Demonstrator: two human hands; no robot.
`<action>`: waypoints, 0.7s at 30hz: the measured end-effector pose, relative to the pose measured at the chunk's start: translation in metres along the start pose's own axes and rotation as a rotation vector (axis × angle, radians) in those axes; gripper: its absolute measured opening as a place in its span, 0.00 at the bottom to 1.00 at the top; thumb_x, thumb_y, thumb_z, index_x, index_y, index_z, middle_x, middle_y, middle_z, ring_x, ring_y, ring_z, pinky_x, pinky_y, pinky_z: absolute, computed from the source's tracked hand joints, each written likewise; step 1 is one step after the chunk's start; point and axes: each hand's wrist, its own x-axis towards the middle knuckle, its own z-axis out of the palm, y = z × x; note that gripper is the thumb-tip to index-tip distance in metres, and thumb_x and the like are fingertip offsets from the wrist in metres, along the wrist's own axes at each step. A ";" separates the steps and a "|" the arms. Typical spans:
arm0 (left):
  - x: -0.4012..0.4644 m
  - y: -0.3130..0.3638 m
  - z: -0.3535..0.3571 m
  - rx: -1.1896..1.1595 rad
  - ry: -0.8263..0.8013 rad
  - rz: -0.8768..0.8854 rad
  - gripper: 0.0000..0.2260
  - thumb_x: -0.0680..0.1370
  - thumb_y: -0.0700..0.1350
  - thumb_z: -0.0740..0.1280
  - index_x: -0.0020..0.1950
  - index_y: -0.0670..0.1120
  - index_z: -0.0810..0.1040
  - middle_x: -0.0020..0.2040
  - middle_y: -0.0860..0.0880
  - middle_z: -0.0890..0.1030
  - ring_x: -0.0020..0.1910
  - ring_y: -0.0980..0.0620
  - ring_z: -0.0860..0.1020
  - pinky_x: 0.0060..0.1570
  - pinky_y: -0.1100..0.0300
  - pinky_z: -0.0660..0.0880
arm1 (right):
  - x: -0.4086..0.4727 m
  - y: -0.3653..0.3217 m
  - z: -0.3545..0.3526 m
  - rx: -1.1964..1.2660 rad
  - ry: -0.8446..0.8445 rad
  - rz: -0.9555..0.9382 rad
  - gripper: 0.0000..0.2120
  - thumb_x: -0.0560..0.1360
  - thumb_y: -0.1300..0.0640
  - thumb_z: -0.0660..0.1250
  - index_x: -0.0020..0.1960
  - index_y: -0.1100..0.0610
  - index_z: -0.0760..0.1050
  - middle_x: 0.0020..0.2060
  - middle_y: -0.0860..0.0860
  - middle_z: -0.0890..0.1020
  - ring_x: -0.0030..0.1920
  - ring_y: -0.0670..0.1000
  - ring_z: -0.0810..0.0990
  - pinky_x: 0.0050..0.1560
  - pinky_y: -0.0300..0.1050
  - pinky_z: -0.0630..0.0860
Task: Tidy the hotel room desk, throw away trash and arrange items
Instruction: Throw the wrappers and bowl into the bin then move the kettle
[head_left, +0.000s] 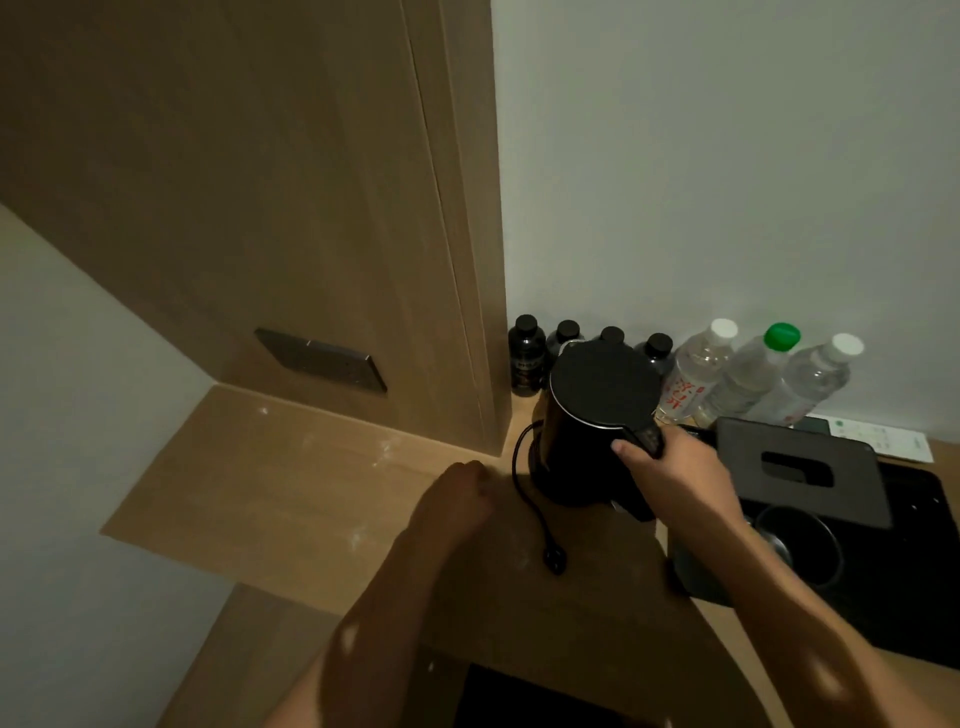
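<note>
Firmly, right hand (670, 467) holds matte cylindrical kettle (597, 415).

The wooden desk (291, 493) bears a black kettle (592, 415), bottles (701, 374) along the wall; a black tray (909, 571).

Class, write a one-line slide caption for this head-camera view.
Right hand grips the black kettle by its handle on the desk, bottles behind.

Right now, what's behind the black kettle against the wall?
Behind the kettle stand four small dark bottles in a row along the wall. The kettle's lid hides the lower parts of the middle ones. Three clear water bottles stand to their right.
</note>
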 end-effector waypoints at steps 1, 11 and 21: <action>0.003 0.005 0.001 -0.006 -0.013 -0.002 0.15 0.84 0.45 0.60 0.68 0.43 0.75 0.65 0.43 0.77 0.63 0.44 0.75 0.62 0.53 0.71 | -0.002 0.001 -0.011 -0.020 0.019 -0.002 0.12 0.77 0.42 0.67 0.48 0.51 0.75 0.44 0.52 0.81 0.46 0.56 0.80 0.44 0.48 0.74; 0.092 0.077 0.031 0.136 -0.227 0.041 0.49 0.71 0.58 0.77 0.82 0.48 0.51 0.81 0.43 0.53 0.79 0.40 0.54 0.74 0.46 0.62 | -0.030 0.026 -0.082 0.102 0.232 0.067 0.11 0.78 0.43 0.66 0.46 0.51 0.75 0.37 0.48 0.80 0.37 0.48 0.78 0.31 0.42 0.67; 0.159 0.090 0.060 0.402 -0.251 0.156 0.47 0.66 0.56 0.81 0.77 0.44 0.60 0.72 0.43 0.69 0.70 0.42 0.69 0.66 0.46 0.72 | -0.035 0.044 -0.088 0.094 0.341 0.110 0.12 0.78 0.43 0.65 0.46 0.52 0.73 0.36 0.47 0.77 0.36 0.44 0.77 0.32 0.37 0.67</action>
